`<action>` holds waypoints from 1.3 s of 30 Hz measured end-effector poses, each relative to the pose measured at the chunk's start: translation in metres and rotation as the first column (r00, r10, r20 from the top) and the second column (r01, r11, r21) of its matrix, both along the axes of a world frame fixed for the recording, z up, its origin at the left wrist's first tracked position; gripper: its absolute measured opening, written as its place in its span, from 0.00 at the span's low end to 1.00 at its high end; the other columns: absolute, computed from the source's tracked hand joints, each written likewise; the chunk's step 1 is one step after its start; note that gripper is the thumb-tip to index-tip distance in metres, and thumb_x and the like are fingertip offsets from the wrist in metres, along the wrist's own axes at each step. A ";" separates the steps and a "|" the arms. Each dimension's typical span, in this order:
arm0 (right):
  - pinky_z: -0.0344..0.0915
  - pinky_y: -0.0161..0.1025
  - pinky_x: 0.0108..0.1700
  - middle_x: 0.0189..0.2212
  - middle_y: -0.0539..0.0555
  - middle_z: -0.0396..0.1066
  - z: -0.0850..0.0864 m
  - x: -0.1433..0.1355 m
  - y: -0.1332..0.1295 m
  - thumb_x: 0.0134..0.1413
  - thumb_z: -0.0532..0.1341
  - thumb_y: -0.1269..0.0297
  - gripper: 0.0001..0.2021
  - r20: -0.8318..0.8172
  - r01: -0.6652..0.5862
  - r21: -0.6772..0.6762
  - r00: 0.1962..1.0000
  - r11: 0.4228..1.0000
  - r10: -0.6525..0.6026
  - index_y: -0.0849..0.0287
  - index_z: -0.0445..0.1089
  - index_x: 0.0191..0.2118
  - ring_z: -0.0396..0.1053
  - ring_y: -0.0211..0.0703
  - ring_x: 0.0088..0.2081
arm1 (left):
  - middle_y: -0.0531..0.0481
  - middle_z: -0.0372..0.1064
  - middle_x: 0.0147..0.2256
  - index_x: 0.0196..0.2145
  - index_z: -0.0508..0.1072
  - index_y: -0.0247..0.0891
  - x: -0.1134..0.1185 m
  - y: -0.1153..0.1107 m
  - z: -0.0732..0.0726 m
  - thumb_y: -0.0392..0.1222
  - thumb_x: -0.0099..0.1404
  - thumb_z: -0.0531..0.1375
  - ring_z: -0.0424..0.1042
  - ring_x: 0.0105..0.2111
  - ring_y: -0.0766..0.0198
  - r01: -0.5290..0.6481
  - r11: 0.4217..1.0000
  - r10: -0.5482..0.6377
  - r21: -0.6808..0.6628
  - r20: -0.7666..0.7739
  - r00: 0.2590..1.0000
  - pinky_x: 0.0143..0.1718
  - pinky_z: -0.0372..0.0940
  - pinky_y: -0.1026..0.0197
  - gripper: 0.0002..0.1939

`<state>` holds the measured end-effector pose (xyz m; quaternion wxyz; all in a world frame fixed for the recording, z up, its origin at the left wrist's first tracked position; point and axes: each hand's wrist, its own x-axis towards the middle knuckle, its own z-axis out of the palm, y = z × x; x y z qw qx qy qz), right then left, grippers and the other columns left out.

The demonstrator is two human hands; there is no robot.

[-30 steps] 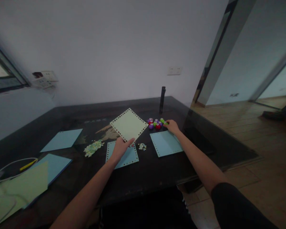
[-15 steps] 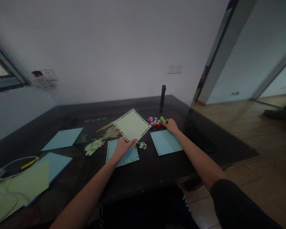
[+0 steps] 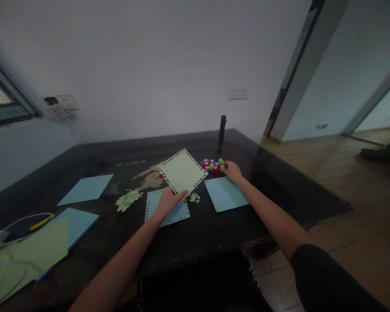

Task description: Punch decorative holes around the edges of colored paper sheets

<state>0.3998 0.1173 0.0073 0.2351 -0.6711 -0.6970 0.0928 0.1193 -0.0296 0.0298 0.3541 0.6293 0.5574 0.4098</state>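
Note:
My left hand pinches a pale green sheet of paper by its near corner and holds it tilted above the table. Small holes run along the sheet's edges. Below it lies a light blue sheet with punched edges, partly covered by that hand. My right hand has its fingers closed at a small green paper punch, at the right end of a cluster of red, purple and green punches. Another blue sheet with holes along its edges lies beneath the right forearm.
Paper bits lie heaped on the left, with a smaller pile in the middle. More blue paper, a green sheet and a white cable are at the left. A black cylinder stands at the back.
The green sheet in my left hand has shifted slightly to the right. My right hand stays at the punches, moving only a little.

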 end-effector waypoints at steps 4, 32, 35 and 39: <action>0.59 0.40 0.45 0.42 0.60 0.69 0.007 0.001 -0.008 0.47 0.63 0.63 0.16 -0.013 0.000 0.158 1.000 0.987 0.003 0.62 0.70 0.44 0.64 0.48 0.45 | 0.46 0.76 0.29 0.33 0.74 0.31 0.001 0.001 -0.002 0.45 0.56 0.60 0.74 0.28 0.58 0.019 1.000 -0.019 -0.009 -0.021 1.000 0.34 0.68 0.58 0.13; 0.62 0.36 0.26 0.20 0.48 0.68 0.048 0.015 -0.078 0.37 0.66 0.60 0.18 -0.788 -0.141 0.087 0.595 0.986 0.155 0.62 0.69 0.37 0.64 0.36 0.21 | 0.58 0.67 0.20 0.44 0.59 0.37 0.050 0.024 0.019 0.37 0.52 0.62 0.69 0.19 0.68 -0.048 0.990 0.009 0.132 0.280 0.960 0.25 0.64 0.65 0.22; 0.61 0.35 0.25 0.20 0.48 0.68 0.043 0.035 -0.087 0.38 0.65 0.60 0.20 -0.705 -0.092 0.112 0.695 0.989 0.144 0.62 0.69 0.41 0.64 0.37 0.21 | 0.57 0.67 0.19 0.37 0.65 0.37 0.070 0.024 0.018 0.36 0.55 0.59 0.69 0.19 0.68 0.032 0.991 -0.049 0.129 0.137 0.989 0.24 0.63 0.66 0.11; 0.59 0.34 0.24 0.20 0.49 0.68 0.027 0.056 -0.099 0.41 0.63 0.61 0.21 -0.563 -0.087 0.071 0.819 0.994 0.112 0.62 0.68 0.44 0.64 0.37 0.21 | 0.55 0.69 0.20 0.31 0.70 0.36 0.090 0.016 0.006 0.35 0.56 0.57 0.70 0.20 0.67 0.152 0.988 -0.151 0.018 -0.043 0.988 0.26 0.64 0.66 0.03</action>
